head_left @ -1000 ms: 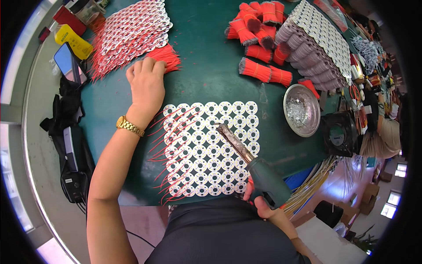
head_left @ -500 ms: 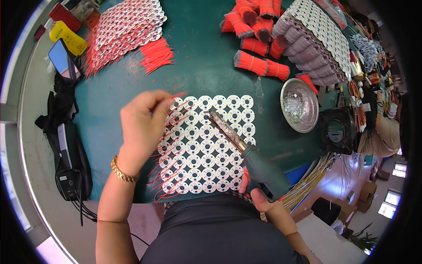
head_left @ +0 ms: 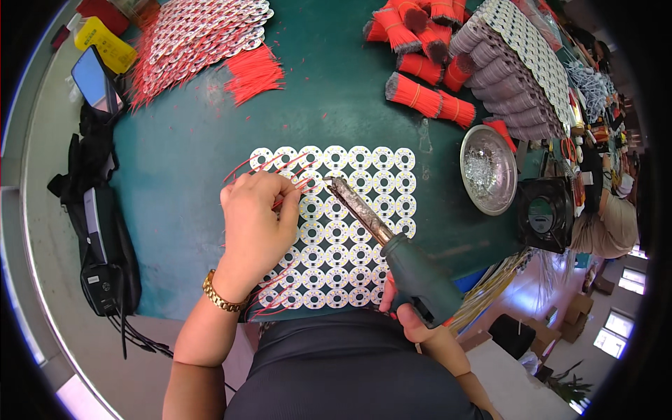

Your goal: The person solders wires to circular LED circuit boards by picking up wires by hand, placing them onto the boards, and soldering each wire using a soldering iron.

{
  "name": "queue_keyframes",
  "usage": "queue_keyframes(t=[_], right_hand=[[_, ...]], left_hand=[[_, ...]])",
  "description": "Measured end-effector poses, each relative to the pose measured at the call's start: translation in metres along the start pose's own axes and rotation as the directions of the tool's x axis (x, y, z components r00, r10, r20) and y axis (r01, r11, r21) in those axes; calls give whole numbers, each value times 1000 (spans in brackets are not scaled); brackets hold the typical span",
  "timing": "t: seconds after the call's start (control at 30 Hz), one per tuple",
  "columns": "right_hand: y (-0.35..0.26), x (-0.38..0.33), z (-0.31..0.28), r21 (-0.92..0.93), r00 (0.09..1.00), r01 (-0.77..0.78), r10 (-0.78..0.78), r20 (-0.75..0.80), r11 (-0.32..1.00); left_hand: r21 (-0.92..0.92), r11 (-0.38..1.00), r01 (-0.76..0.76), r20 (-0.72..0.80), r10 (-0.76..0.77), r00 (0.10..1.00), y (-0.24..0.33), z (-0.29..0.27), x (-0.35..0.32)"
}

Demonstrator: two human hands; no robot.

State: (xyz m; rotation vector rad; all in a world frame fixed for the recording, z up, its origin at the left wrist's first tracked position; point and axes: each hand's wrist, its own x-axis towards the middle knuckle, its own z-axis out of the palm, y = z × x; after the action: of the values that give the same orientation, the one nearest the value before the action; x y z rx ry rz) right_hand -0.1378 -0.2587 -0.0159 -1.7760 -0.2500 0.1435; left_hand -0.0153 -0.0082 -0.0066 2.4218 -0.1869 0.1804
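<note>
A panel of round white LED circuit boards (head_left: 360,224) lies on the green table in front of me. Thin red wires stick out from its left columns. Over the panel's left side, my left hand (head_left: 259,224) is pinched closed on a red wire (head_left: 304,185), whose end reaches toward the second row. My right hand (head_left: 414,325) grips the dark green handle of a soldering iron (head_left: 420,273) at the panel's lower right. The iron's blackened tip rests on or just over a board in that row; I cannot tell if it touches.
Stacked wired panels (head_left: 203,35) and loose red wires (head_left: 253,73) lie at far left. Bundled red wires (head_left: 423,96), more stacked panels (head_left: 521,77) and a metal bowl (head_left: 488,170) are at far right, with a black fan (head_left: 542,217) beside it. A phone (head_left: 91,77) leans at left.
My left hand has moved down and right from the panel's top left corner, bringing a red wire close to the iron's tip. The iron has stayed nearly in place while the view shifted slightly.
</note>
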Motion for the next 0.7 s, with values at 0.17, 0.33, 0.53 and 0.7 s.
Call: queue_keyframes(t=[0.17,0.33,0.53,0.7], right_hand=[[-6,3,0,-39,999,-33,33,-1,999],[-12,5,1,-96,997,-74,75,12,993],[-20,9,-1,-68,994,-102,103,21,992],[-11,6,-2,-87,992,-121,123,19,989]], left_hand=[[10,1000,17,22,-18,1000,-1,-1,-1],[-13,1000,-18,-2,18,1000,-3,0,-2],[3,1000,-19,-11,19,1000,-3,2,-1],[8,1000,-21,-17,21,1000,-4,2,-1]])
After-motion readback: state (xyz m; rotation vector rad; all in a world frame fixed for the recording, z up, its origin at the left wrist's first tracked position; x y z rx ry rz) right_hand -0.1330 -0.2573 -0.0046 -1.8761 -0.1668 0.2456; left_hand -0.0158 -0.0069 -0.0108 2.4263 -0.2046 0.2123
